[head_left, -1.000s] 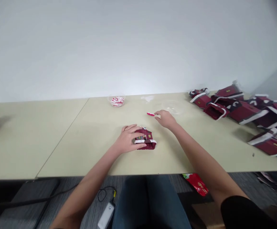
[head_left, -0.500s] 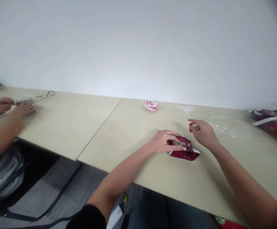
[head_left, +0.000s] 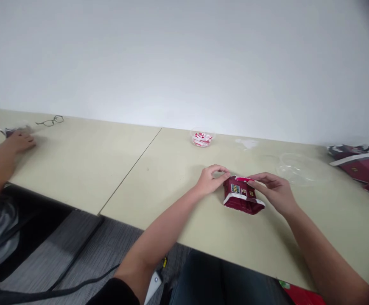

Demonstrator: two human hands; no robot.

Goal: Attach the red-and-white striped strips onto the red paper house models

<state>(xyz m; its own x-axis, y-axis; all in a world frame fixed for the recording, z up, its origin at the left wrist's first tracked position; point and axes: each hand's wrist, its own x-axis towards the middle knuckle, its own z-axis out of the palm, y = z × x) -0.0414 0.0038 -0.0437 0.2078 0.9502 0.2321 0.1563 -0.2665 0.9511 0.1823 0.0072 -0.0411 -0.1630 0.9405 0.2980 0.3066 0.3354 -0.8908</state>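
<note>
A small maroon model house (head_left: 247, 204) with printed yellow windows and white edging lies on the table in front of me. My left hand (head_left: 210, 178) curves at its upper left corner, thumb and fingertips closed on the edge. Pinched in my right hand (head_left: 274, 189) is a red strip (head_left: 244, 179), which lies along the upper edge of the house. The fingers cover the strip's right end.
A clear bowl (head_left: 202, 139) of red-and-white strips stands near the wall. A clear plastic container (head_left: 294, 169) and more maroon house pieces (head_left: 359, 167) sit at right. Eyeglasses (head_left: 51, 122) and another person's hand (head_left: 20, 140) are at left.
My right hand has come down and left, bringing the red strip onto the house's upper edge. My left hand has shifted from the front of the house to its upper left corner.
</note>
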